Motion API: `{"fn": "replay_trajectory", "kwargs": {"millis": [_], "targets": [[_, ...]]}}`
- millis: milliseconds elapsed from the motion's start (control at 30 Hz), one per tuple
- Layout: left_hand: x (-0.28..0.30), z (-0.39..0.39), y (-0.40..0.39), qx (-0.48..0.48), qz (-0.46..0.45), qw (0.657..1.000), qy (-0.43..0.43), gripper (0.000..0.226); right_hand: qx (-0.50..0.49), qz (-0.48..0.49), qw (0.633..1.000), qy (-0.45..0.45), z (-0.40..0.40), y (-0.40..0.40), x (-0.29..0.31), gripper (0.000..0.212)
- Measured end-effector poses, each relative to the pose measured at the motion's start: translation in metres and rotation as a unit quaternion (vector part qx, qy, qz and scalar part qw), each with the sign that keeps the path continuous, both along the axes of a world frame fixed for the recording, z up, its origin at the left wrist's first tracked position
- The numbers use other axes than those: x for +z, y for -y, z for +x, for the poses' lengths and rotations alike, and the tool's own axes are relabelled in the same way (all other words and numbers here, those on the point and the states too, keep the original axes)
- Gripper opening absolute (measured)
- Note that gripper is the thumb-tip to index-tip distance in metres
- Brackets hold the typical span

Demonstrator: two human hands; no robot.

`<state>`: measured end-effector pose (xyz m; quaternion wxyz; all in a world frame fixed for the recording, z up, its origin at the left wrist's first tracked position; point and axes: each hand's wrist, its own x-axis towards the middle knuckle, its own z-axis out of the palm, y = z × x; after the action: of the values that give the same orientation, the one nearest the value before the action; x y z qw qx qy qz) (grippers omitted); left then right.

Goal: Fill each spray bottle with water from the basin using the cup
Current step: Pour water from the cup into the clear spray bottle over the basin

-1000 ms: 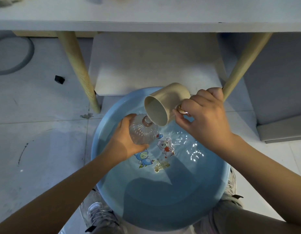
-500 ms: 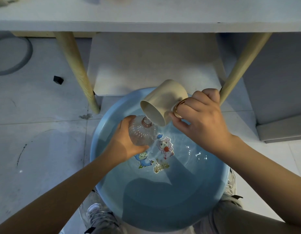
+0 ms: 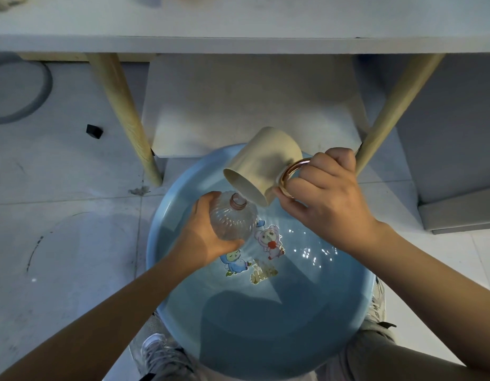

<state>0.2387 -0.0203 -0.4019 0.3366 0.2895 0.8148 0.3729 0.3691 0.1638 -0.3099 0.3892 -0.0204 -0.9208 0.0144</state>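
Observation:
A round blue basin (image 3: 265,339) of water sits on the floor between my feet, with cartoon figures on its bottom. My left hand (image 3: 202,237) grips a clear ribbed spray bottle (image 3: 232,218) with no cap, held upright over the water, its open neck pointing up. My right hand (image 3: 323,199) holds a beige cup (image 3: 263,163) by its gold ring handle. The cup is tipped steeply down to the left, with its rim right over the bottle's neck.
A white table top (image 3: 238,23) spans the far side on two wooden legs, the left leg (image 3: 122,116) and the right leg (image 3: 397,111), with a lower white shelf (image 3: 252,105) between them. A grey cabinet (image 3: 458,160) stands at right, a small black object (image 3: 94,131) lies on the tiled floor.
My right hand has tipped the cup further, raising its base up and back so the mouth points more downward. The bottle stays in place in my left hand.

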Motion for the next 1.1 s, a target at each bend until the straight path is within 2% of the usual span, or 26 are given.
{"fn": "replay_trajectory", "kwargs": {"millis": [167,300,400,567,734,934,1100], "targets": [[0.001,0.000,0.000,0.018,0.012,1.000,0.019,0.099,-0.073,-0.076,0.994,0.007,0.002,-0.001,-0.005,0.029],[0.001,0.001,0.006,0.026,0.022,0.999,0.021,0.102,-0.154,-0.211,0.965,0.027,0.007,-0.003,-0.011,0.031],[0.002,0.003,0.008,0.024,0.018,0.999,0.018,0.103,-0.167,-0.261,0.948,0.071,0.011,-0.012,-0.027,0.031],[0.005,0.005,0.008,0.022,0.014,1.000,0.009,0.096,-0.180,-0.157,0.949,0.205,0.017,-0.018,-0.071,0.031],[0.008,0.005,0.008,0.025,0.013,1.000,0.005,0.099,-0.148,-0.068,0.943,0.290,0.010,-0.011,-0.085,0.017],[0.005,0.005,0.008,0.033,0.010,0.999,-0.009,0.100,-0.116,-0.065,0.920,0.369,-0.001,-0.007,-0.087,0.025],[0.002,0.002,0.010,0.037,0.017,0.999,0.003,0.109,-0.122,-0.139,0.907,0.379,-0.001,-0.008,-0.093,0.016]]}}
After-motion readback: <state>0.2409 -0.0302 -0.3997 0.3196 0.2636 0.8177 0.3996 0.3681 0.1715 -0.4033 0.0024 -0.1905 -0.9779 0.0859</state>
